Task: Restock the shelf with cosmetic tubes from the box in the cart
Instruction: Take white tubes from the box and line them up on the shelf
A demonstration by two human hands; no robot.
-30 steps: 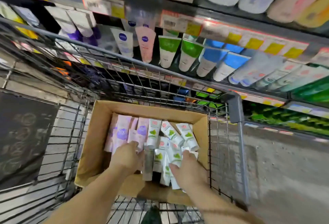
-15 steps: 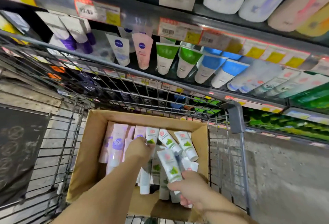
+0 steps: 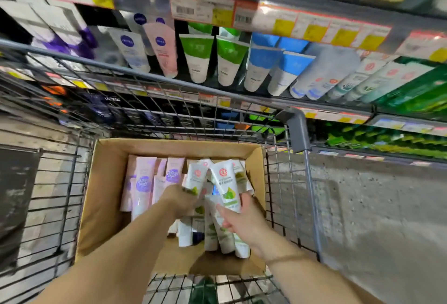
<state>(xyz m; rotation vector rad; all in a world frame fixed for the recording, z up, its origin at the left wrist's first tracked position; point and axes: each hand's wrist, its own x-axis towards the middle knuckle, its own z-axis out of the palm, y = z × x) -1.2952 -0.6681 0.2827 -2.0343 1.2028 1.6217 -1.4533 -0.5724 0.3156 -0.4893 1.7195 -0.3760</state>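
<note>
Newly raised white tubes [image 3: 226, 187], seemingly green-leafed

Cardboard box [image 3: 101, 197] in wire cart [image 3: 298, 132].

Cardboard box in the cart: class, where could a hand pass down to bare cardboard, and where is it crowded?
Bare floor of the cardboard box shows along its near wall, below the white-green tubes, and in a strip between the left wall and the pink tubes. The middle and far end are packed; the left hand and right hand crowd the centre.
</note>
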